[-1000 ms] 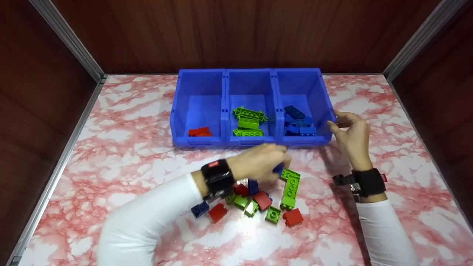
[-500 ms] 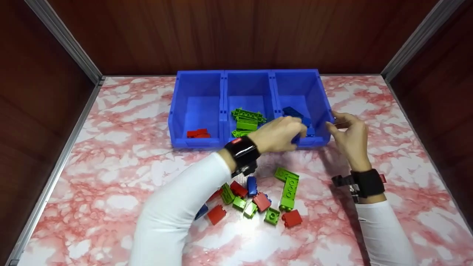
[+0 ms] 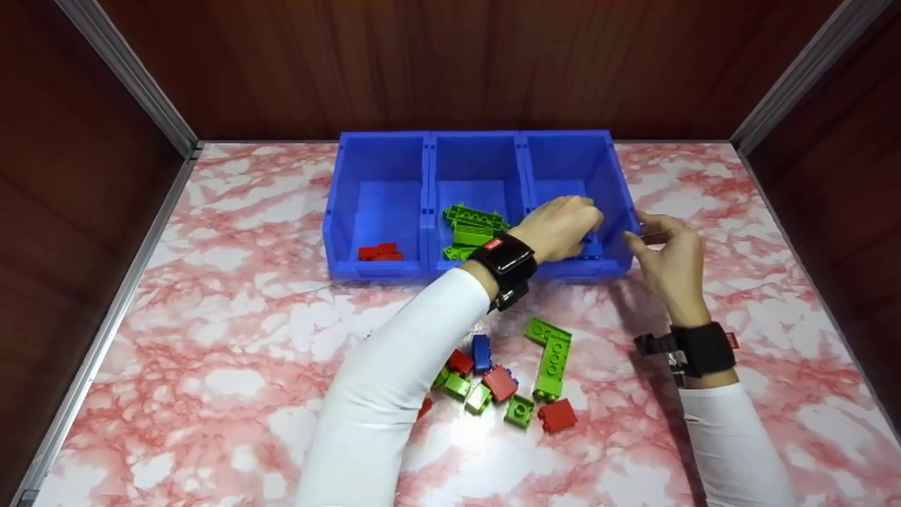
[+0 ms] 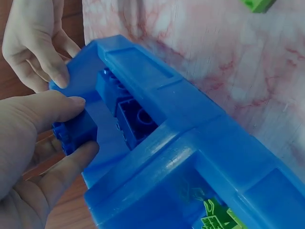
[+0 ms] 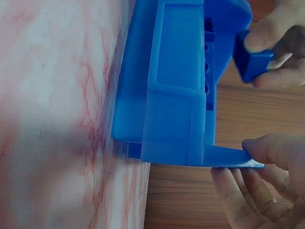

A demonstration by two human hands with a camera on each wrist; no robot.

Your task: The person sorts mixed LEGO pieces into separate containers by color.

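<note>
My left hand (image 3: 559, 229) is over the right compartment of the blue three-part bin (image 3: 376, 270). Its thumb and fingers pinch a dark blue toy brick (image 4: 81, 128), which the hand covers in the head view; the right wrist view shows it held above the bin. Beneath it, blue bricks (image 4: 136, 119) lie by the compartment's front wall. At the bin's right end my right hand (image 3: 669, 260) grips the side wall (image 5: 226, 156), thumb on the inner face and fingers outside.
Green bricks (image 3: 473, 235) fill part of the middle compartment, red bricks (image 3: 380, 252) the left. Several loose pieces lie in front, including a blue brick (image 3: 481, 353), a red brick (image 3: 558, 415) and long green bricks (image 3: 553, 362). Dark wooden panels (image 3: 450, 63) enclose the table.
My left hand has carried the blue brick from the loose pile up and right, over the bin's right compartment. The right hand has stayed on the bin's side.
</note>
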